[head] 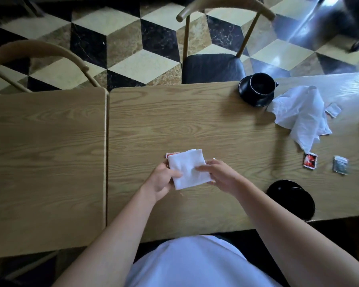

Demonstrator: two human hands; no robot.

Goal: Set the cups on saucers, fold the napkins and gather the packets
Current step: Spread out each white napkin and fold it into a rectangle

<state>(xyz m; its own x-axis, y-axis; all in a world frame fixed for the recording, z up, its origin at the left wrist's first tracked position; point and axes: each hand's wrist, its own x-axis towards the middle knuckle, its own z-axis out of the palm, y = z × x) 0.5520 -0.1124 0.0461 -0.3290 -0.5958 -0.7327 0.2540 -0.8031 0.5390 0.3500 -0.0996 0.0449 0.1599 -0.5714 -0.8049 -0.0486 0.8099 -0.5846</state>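
Note:
A white napkin (186, 168) folded into a square lies at the middle of the wooden table (216, 125). My left hand (161, 179) grips its left edge and my right hand (220, 174) grips its right edge. A red packet (167, 155) peeks out under its far left corner. An unfolded crumpled napkin (301, 114) lies at the right. A black cup (261, 84) stands on a black saucer (255, 100) at the far edge. A second black saucer (292, 197) sits near the front edge. A red packet (309, 160) and two grey packets (340, 164) (333, 110) lie at the right.
A second wooden table (46, 162) adjoins on the left, with a narrow seam between. A chair with a dark seat (211, 67) stands beyond the far edge, and another chair back (37, 52) at the far left. The floor is chequered tile.

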